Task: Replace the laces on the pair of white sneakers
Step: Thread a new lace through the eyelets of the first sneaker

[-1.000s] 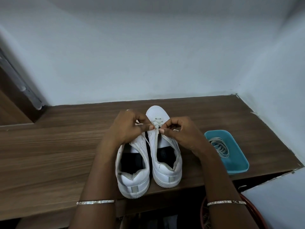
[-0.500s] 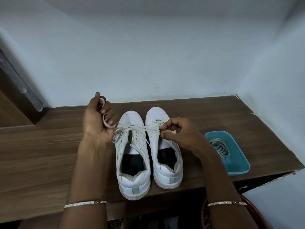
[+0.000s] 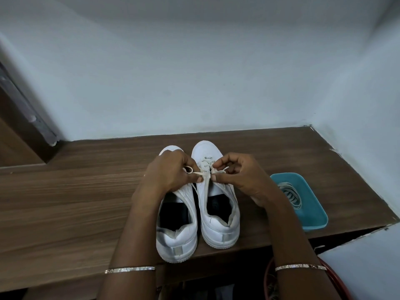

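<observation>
Two white sneakers are standing side by side on the wooden table (image 3: 75, 202), heels toward the person and toes toward the wall. The left hand (image 3: 171, 174) is lying over the front of the left-side sneaker (image 3: 177, 237), its fingers curled and pinching one end of a cream lace (image 3: 200, 173), with a small loop of that lace showing just beside the fingertips. The right hand (image 3: 238, 176) is pinching the other part of the same lace between thumb and forefinger, over the eyelets of the right-side sneaker (image 3: 218, 226). The short stretch of lace between the two hands is running across the front eyelets of that sneaker, close to its toe. A thin metal bangle is sitting on each wrist. To the right of the sneakers, a teal plastic tray (image 3: 316, 221) is resting near the table's edge, holding a coil of laces (image 3: 291, 194). A red-rimmed basket (image 3: 337, 278) is showing below the table edge, partly hidden by the right forearm.
</observation>
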